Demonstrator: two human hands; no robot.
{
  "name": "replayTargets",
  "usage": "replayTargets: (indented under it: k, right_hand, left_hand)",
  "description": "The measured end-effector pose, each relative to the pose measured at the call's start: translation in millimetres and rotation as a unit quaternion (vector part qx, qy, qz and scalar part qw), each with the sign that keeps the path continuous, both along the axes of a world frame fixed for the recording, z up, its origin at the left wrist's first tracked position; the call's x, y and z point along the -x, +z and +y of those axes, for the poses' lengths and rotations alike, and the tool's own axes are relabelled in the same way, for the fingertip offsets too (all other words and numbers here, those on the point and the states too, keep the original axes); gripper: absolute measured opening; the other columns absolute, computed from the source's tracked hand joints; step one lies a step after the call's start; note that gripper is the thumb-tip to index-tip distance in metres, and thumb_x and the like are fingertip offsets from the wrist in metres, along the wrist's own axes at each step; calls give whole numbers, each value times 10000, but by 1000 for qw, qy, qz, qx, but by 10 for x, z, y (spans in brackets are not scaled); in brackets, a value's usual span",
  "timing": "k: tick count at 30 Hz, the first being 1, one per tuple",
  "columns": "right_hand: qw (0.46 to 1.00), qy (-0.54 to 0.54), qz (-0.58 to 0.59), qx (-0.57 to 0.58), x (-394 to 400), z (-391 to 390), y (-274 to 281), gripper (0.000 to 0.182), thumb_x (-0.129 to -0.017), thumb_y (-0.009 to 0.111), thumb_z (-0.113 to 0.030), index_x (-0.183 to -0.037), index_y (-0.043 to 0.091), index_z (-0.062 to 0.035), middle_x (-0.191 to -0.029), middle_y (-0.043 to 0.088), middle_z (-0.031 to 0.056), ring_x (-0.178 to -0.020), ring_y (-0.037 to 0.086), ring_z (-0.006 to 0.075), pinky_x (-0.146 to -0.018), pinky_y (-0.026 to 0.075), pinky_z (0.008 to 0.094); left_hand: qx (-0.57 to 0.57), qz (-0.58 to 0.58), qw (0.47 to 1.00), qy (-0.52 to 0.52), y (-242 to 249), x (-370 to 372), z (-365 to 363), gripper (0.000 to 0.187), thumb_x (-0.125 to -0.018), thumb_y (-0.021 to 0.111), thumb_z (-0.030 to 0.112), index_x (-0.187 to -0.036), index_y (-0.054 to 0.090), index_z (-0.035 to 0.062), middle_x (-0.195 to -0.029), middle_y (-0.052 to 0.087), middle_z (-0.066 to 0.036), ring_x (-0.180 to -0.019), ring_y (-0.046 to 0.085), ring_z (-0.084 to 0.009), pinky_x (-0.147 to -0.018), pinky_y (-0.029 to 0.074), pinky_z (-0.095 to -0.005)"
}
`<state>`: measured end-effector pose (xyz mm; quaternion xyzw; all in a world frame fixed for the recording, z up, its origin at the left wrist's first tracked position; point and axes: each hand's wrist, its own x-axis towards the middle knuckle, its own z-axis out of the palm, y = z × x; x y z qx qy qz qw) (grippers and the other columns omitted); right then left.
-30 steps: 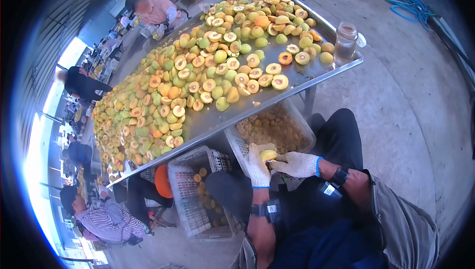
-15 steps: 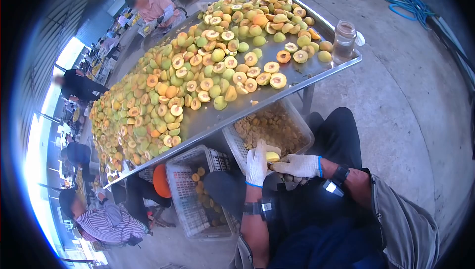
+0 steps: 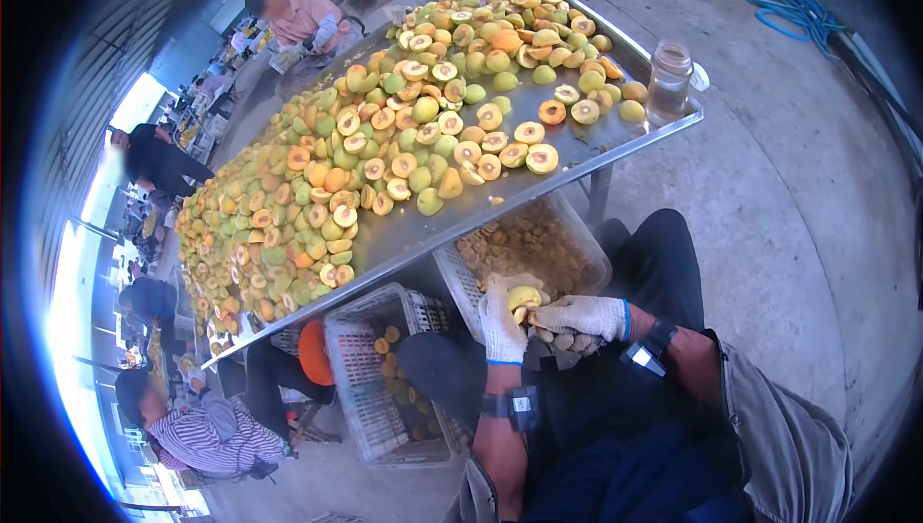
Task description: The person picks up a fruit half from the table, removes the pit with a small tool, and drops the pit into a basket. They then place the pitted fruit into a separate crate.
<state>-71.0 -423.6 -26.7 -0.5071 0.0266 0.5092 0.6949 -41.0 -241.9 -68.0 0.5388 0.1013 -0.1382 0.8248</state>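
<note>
In white work gloves, both my hands meet above the front of a crate [image 3: 524, 239] of small brownish pieces. My left hand [image 3: 502, 323] is closed around a yellow peach half [image 3: 524, 296], its cut side partly in sight. Fingers curled, my right hand [image 3: 583, 319] presses against the near edge of that fruit; whatever it grips is hidden by the glove. Beyond the hands, a metal table [image 3: 404, 242] carries a broad heap of halved peaches [image 3: 336, 172], several with the stone showing.
A second white crate [image 3: 358, 384] with some peach halves stands left of my knee. A clear jar [image 3: 669, 81] sits on the table's right corner. A blue hose [image 3: 784, 4] lies on the floor. Several people work at the left, one in a striped top [image 3: 221, 436].
My left hand has turned so more of the peach half shows. My right hand has shifted slightly, its fingers now against the fruit's lower edge.
</note>
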Motion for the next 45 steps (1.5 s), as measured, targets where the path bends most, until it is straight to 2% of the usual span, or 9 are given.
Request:
replayTargets:
  k: [13, 14, 16, 18, 19, 24, 27, 37, 45]
  right_hand:
    - [941, -206, -140, 228, -162, 79, -90, 513, -1057, 510, -560, -984, 642, -71, -700, 586, -3, -518, 550, 88, -448, 428, 267]
    - [918, -200, -212, 270, -207, 87, -305, 495, -1048, 548, -514, -972, 635, -32, -718, 666, 88, -570, 654, 236, -526, 509, 384]
    - [738, -55, -493, 457, -257, 89, -608, 441, -1032, 568, -436, -986, 642, -4, -787, 708, 222, -729, 701, 417, -683, 541, 508]
    - [763, -6, -435, 479, -236, 179, -547, 383, -1007, 581, -381, -988, 655, -5, -883, 695, 300, -884, 672, 491, -803, 512, 573]
    - [769, -27, -441, 463, -224, 177, -693, 381, -1003, 585, -381, -980, 655, -7, -880, 698, 297, -883, 677, 485, -798, 514, 571]
    - [794, -22, -410, 449, -219, 333, -714, 378, -986, 610, -368, -1032, 621, 8, -901, 692, 310, -923, 665, 505, -810, 508, 571]
    - [811, -60, -401, 421, -183, 412, -607, 360, -979, 630, -342, -1050, 601, 10, -923, 684, 322, -949, 655, 516, -810, 500, 569]
    - [871, -103, -325, 353, -82, 359, -594, 330, -988, 630, -293, -1092, 615, 20, -805, 668, 242, -775, 698, 364, -715, 516, 455]
    - [918, -179, -232, 268, -113, 539, 512, 339, -1044, 561, -346, -1071, 653, -22, -665, 549, -17, -505, 499, 78, -470, 413, 270]
  left_hand:
    - [165, -80, 964, 194, 636, 27, 786, 499, -1066, 496, 510, -1239, 642, 66, -1120, 692, -115, -972, 689, -311, -698, 564, -434]
    - [150, -103, 955, 235, 734, 78, 984, 443, -1075, 504, 454, -1254, 642, 73, -1129, 688, -103, -982, 687, -301, -724, 564, -438]
    - [81, -82, 941, 317, 811, 219, 1495, 391, -1070, 522, 347, -1306, 611, 48, -1164, 679, -118, -1017, 683, -279, -779, 571, -411]
    - [-458, -204, 821, 272, 732, 569, 1850, 547, -896, 698, -50, -1410, 521, 5, -1160, 656, -115, -1037, 667, -229, -865, 566, -322]
    - [-480, -151, 818, 280, 540, 695, 2140, 646, -798, 709, -183, -1395, 539, -3, -1156, 644, -100, -1042, 656, -220, -898, 572, -329]
    - [-668, -75, 721, 167, -490, 1468, 3133, 389, -842, 721, -39, -1216, 616, -28, -1126, 604, -99, -956, 630, -232, -693, 561, -404]
    - [-378, 117, 847, 356, -949, 1690, 3395, 461, -955, 635, 369, -1202, 631, -21, -1053, 634, -110, -920, 607, -221, -755, 534, -404]
    - [-464, 230, 702, 488, -1688, 1813, 3875, 526, -994, 574, 335, -1312, 615, -82, -1094, 723, -197, -989, 671, -275, -894, 515, -393]
    - [-302, -5, 739, 603, -13, 1296, 3138, 380, -1018, 554, 227, -1250, 657, -56, -1059, 703, -141, -921, 672, -234, -820, 550, -360]
